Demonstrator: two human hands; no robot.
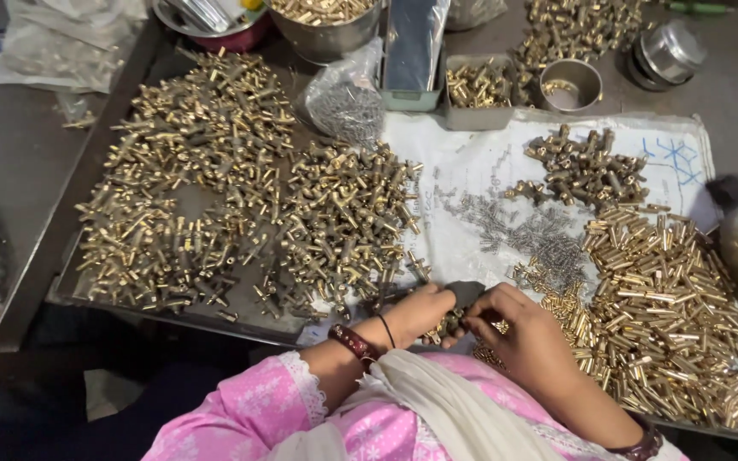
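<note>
Left hand and right hand meet fingertip to fingertip, pinching one small brass fitting between them, beside the heap of brass tubes.

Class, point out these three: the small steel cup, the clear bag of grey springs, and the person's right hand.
small steel cup [571,85], head view, on its rim.
bag of grey springs [348,101], head view, bag's middle.
right hand [524,329], head view, back of hand.

Shiny brass fittings heap left of the matt white paper sheet; beyond it, polished steel bowls and a crinkled clear plastic bag.
</note>
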